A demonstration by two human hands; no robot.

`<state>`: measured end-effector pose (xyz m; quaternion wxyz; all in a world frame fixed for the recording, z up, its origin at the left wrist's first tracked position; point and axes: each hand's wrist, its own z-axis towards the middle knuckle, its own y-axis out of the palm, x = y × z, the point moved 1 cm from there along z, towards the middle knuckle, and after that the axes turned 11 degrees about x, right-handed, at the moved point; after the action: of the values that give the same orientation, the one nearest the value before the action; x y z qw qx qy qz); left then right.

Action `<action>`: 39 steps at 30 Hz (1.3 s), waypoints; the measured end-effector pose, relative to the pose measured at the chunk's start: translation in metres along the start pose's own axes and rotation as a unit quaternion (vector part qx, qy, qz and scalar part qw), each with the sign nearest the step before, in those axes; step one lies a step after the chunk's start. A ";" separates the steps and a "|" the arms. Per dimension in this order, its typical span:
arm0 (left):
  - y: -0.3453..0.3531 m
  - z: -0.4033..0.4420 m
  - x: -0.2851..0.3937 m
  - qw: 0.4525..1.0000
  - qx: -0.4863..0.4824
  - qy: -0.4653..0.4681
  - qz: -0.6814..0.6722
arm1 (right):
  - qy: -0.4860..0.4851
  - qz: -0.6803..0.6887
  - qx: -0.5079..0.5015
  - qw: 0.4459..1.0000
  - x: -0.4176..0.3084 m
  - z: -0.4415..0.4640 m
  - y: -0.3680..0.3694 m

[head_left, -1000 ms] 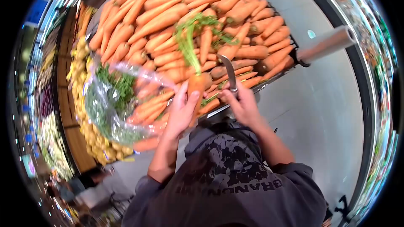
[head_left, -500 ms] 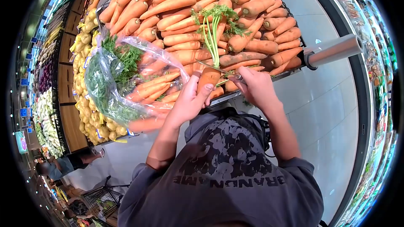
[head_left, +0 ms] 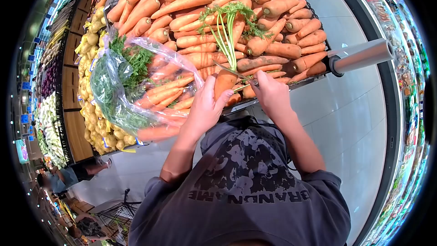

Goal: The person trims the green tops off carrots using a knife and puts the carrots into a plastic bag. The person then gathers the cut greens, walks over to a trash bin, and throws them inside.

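At the near edge of the big orange carrot heap [head_left: 195,2], the left hand [head_left: 207,107] gripped a fat orange carrot [head_left: 225,82] with green stalks [head_left: 232,58]. The right hand [head_left: 273,94] pinched a thin metal knife [head_left: 237,74] across its top. Safe cutting needed the left grip below the knife.

Mid-frame, the left hand [head_left: 207,105] grips a leafy carrot [head_left: 225,81]; the right hand [head_left: 272,93] holds a knife [head_left: 241,75] across its stem base.

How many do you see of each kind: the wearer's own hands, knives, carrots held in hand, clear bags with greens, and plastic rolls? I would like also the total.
Left hand and right hand: 2
Knife: 1
Held carrot: 1
Clear bag: 1
Plastic roll: 1
Total: 6
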<state>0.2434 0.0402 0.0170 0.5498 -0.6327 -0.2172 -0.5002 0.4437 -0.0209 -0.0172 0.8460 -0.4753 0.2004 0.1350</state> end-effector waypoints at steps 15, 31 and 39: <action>0.022 -0.012 0.024 0.989 -0.037 0.125 0.064 | 0.055 -0.031 -0.019 0.998 0.033 -0.003 0.030; -0.016 -0.016 0.001 0.997 0.017 0.065 0.043 | 0.354 0.514 -0.051 0.780 -0.008 0.033 0.012; -0.016 -0.019 -0.004 0.994 -0.020 0.094 0.053 | 0.295 0.442 -0.252 0.808 -0.025 0.032 -0.006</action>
<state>0.2211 0.0290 0.0192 0.5807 -0.6042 -0.1209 -0.5321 0.4312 0.0023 0.0137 0.4451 -0.5488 0.5882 0.3934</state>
